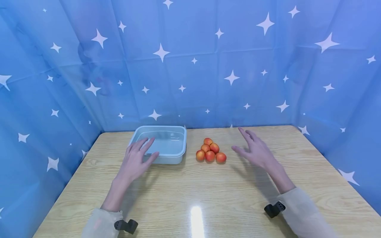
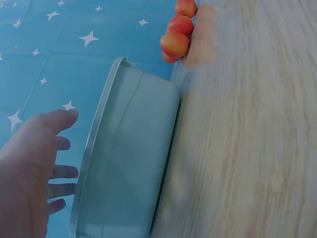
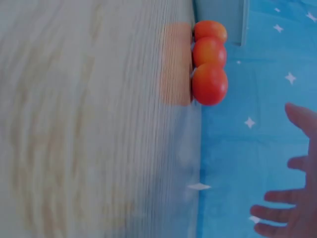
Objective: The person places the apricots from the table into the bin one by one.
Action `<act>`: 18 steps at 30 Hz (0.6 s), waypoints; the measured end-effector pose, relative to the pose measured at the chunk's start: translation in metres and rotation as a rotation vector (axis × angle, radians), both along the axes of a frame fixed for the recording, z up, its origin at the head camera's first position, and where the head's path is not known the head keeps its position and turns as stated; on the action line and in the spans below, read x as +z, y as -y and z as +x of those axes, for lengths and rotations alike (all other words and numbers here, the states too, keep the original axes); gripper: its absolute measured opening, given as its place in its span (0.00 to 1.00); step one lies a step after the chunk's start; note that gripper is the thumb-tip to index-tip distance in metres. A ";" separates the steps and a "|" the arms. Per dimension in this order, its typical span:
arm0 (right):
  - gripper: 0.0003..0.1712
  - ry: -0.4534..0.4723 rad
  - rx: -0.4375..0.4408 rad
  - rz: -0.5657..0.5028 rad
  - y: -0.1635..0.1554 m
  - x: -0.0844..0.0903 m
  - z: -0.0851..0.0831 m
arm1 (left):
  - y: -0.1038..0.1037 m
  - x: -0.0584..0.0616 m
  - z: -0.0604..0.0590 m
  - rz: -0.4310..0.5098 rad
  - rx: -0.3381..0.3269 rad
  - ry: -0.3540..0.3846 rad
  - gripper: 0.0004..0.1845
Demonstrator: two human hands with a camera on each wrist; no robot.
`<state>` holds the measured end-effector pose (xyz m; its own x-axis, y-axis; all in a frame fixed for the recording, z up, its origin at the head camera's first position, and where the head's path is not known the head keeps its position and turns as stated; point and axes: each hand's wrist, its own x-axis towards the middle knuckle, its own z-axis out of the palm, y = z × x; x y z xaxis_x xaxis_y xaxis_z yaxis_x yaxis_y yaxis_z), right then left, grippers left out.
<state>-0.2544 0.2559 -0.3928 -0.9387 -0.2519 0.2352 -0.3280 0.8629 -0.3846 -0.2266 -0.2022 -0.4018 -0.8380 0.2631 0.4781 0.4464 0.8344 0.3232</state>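
Note:
A pale blue plastic tub (image 1: 175,160) stands toward the back of the table, left of centre, with nothing visible inside. My left hand (image 1: 137,160) hovers at its front left, fingers spread and holding nothing; in the left wrist view that hand (image 2: 34,163) is beside the rim of the tub (image 2: 131,153). Several red-orange round fruits, perhaps apricots or plums (image 1: 210,156), lie in a triangle right of the tub. To their right my right hand (image 1: 256,150) is held above the table, fingers extended, apart from the fruits (image 3: 210,84).
The wooden table (image 1: 178,195) reaches back to a blue curtain (image 1: 190,82) with white stars, which also hangs along both sides. Each sleeve carries a small black wrist camera, one on the left (image 1: 126,226) and one on the right (image 1: 275,209).

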 end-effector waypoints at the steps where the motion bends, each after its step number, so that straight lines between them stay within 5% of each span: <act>1: 0.50 0.006 0.001 -0.006 0.001 -0.001 0.000 | 0.000 -0.001 0.000 0.008 -0.004 -0.003 0.32; 18: 0.48 0.116 0.093 -0.131 0.015 -0.014 -0.005 | 0.011 -0.013 -0.003 0.054 -0.057 -0.098 0.27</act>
